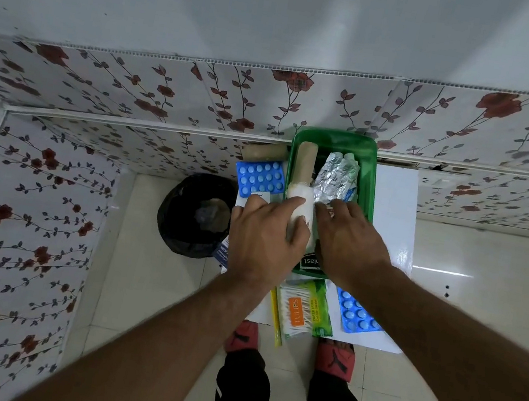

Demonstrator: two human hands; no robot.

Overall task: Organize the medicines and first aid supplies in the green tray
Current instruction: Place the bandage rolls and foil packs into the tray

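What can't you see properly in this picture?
- Head view: the green tray's near end, covered by both hands.
- The white roll, partly under the left hand.
- The box label, cut off by the right hand.
- Print on the silver pill strips, too small.
- Inside the black bin, too dark.

Green tray (371, 182), blue blister pack (262, 178)
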